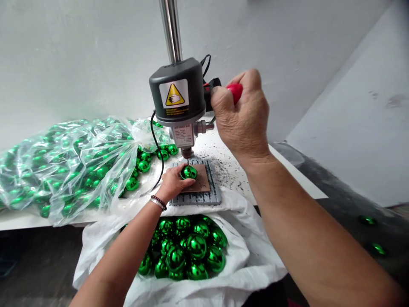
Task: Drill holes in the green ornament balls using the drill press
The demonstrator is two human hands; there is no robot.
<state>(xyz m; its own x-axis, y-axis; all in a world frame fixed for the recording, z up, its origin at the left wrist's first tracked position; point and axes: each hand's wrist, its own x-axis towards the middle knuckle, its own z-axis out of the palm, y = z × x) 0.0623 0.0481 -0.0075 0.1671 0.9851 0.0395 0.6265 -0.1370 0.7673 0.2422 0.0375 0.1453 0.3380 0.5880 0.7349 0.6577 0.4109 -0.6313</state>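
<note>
My left hand (175, 182), with a beaded bracelet at its wrist, grips a shiny green ball (188, 172) on a brown board (202, 181). That board lies on the grey slotted base (213, 198) of a small bench drill press (177, 94). The thin drill bit (188, 162) points down at the top of the ball; whether it has gone in I cannot tell. Up at the right of the drill head, my right hand (244, 113) is wrapped round a red-knobbed lever (235, 92).
In front, a white sack (252, 247) holds several green balls (196, 246). On the left of the white table (300, 181) lies a clear plastic bag (64, 162) full of such balls, with loose ones beside it. Dark shavings litter the tabletop. Two balls (378, 249) are on the floor.
</note>
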